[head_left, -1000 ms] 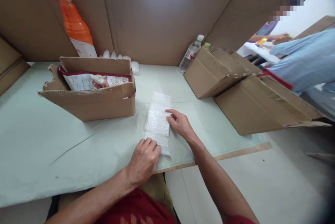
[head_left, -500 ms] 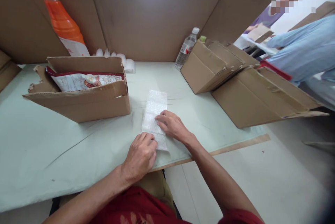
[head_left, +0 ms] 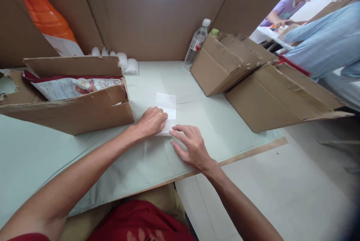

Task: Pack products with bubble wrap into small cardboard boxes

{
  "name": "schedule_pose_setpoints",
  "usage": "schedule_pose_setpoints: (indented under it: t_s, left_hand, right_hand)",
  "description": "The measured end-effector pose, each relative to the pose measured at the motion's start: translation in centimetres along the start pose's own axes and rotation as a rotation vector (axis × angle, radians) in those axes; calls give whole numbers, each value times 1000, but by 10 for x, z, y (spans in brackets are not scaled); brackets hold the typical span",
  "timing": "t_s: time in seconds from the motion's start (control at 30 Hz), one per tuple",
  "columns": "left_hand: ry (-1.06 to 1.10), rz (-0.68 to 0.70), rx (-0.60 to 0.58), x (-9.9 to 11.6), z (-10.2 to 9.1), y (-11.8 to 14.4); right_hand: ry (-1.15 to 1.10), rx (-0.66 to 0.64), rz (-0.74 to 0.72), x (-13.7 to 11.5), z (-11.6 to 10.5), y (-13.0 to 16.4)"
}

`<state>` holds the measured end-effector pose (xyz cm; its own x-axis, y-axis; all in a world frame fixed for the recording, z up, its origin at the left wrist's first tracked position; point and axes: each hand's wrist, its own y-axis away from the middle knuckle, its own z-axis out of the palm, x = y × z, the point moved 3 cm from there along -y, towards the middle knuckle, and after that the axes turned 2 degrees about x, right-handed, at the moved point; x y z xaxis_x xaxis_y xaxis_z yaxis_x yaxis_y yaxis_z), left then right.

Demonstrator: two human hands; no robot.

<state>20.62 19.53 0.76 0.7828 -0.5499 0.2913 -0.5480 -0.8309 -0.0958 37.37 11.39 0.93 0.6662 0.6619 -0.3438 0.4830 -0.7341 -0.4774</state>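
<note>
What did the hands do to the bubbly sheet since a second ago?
The bubble wrap sheet now looks shorter, seemingly folded or rolled up from its near end. The left hand slid forward and presses on it. The right hand came off, resting on the table. The open box stayed put.

The bubble wrap sheet (head_left: 166,106) lies on the table (head_left: 112,166) straight before me, with my left hand (head_left: 152,121) on its near part and my right hand (head_left: 189,146) on the table just right of and nearer than it. Left of the sheet stands an open carton (head_left: 70,111) with a packet (head_left: 73,87) in it. Behind that carton, against the cardboard screen (head_left: 154,12), sit small rolls (head_left: 125,62). Right of the sheet lie two flattened boxes (head_left: 253,87), and a water bottle (head_left: 195,44) stands behind them.
</note>
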Motion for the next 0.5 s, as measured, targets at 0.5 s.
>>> schedule_pose_setpoints:
  t_s: [0.5]
  left_hand:
    - [328,-9,253,13,6,111]
  right_hand:
    - [-123,-220,57,5,18,0]
